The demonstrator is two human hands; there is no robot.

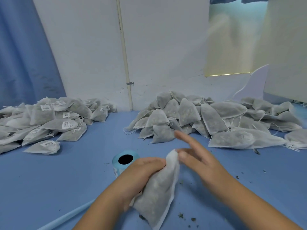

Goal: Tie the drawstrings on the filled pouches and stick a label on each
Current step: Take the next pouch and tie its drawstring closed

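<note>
With the left hand (142,171), grips a filled pouch (159,193) round its neck, fingers curled tight. Holds the right hand (201,161) just beside the pouch top, thumb touching the white cloth, pointer finger stuck out straight. Too blurry to tell if pinching or loose. Hands close together, low in the middle, over the blue counter (74,180).

Just behind the left hand: a blue label roll (122,154) with a dark hole, partly hidden by the knuckles. Far left, a pile of labelled pouches (49,120). Far right, a bigger pile of plain pouches (207,118) with loose strings. Between the piles, a thin pipe (126,63) up the white wall (166,47). Blue curtain (25,47) at the left. Dark crumbs (182,215) near the pouch bottom. Pale blue strip (66,216) lying slantwise at lower left.

On the white labels (45,107): bar codes and tiny print, too small to read.

Pouch slanting down from the hands, gathered top up between them, fat end nearest.
</note>
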